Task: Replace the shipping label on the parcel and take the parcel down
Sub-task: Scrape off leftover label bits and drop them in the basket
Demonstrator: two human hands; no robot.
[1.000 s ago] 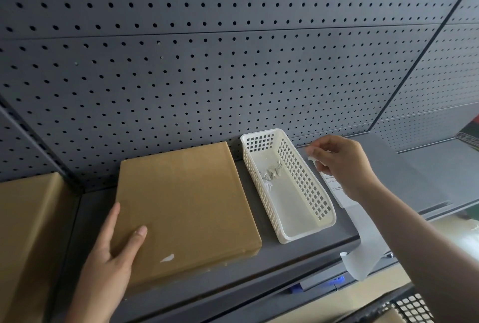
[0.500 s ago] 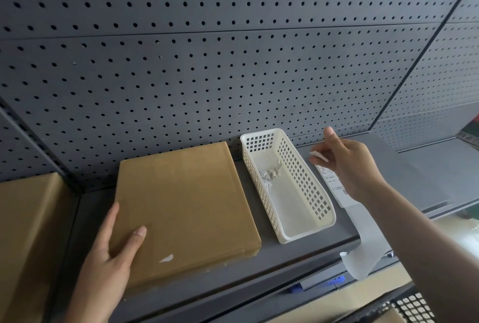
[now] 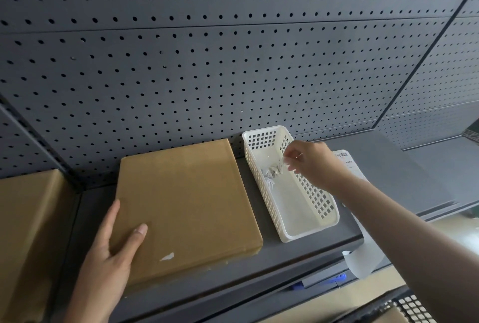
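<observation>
A flat brown cardboard parcel [image 3: 186,206] lies on the grey shelf [image 3: 290,247], with a small white label scrap [image 3: 167,257] stuck near its front edge. My left hand [image 3: 108,260] rests flat on the parcel's front left corner, thumb on top. My right hand [image 3: 311,164] hovers over the white plastic basket [image 3: 308,234] beside the parcel, fingertips pinching a small white paper scrap [image 3: 282,163] above crumpled paper bits [image 3: 270,173] in the basket. A strip of printed labels [image 3: 348,164] lies on the shelf right of the basket, its tail [image 3: 363,263] hanging over the edge.
A grey pegboard wall [image 3: 233,63] backs the shelf. Another brown box [image 3: 28,232] sits in the bay to the left, past a dark upright. A lower shelf edge with a blue tag [image 3: 337,278] and a mesh basket [image 3: 414,307] show below right.
My right hand has moved left from the label strip to over the basket, carrying a small paper scrap. The left hand and parcel have stayed put.
</observation>
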